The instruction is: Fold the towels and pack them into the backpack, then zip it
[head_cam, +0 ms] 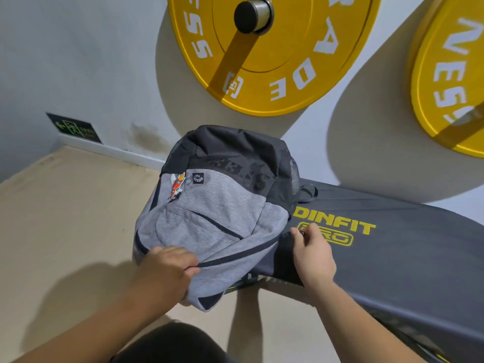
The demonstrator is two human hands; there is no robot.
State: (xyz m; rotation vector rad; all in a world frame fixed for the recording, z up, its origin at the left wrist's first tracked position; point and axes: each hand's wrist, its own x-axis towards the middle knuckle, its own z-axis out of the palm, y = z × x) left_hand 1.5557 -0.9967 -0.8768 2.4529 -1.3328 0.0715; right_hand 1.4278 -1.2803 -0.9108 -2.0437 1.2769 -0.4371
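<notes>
A grey and black backpack [220,205] lies front side up on the left end of a black padded bench [392,247]. It bulges, and no towel is in sight. My left hand [167,268] grips the grey fabric at the pack's near edge, beside a dark zip line. My right hand [311,252] pinches a small dark zip pull at the pack's right side, over the bench's yellow lettering. An orange charm [177,185] hangs on the pack's upper left.
Two yellow weight plates [275,61] [450,82] hang on the white wall behind the bench. Beige floor [65,218] lies to the left, with a green exit sign [74,128] low on the wall. My dark-clothed knee [170,344] is at the bottom.
</notes>
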